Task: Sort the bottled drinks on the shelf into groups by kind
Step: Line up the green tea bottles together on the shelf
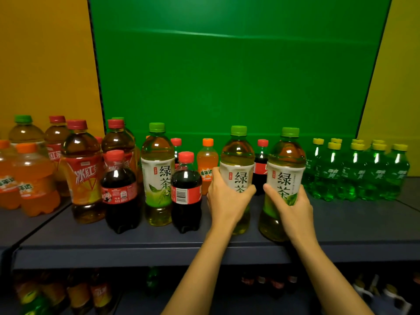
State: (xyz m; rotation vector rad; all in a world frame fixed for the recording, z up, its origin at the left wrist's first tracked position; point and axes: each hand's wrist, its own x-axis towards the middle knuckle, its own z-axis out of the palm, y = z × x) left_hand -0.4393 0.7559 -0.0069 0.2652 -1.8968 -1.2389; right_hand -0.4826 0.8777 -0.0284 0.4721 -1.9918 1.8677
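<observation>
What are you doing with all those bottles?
A person is sorting drinks on a shelf. The left hand grips one green tea bottle and the right hand grips another green tea bottle. Green soda bottles already stand grouped at the right; colas, orange sodas and red teas are mixed at the left.
</observation>
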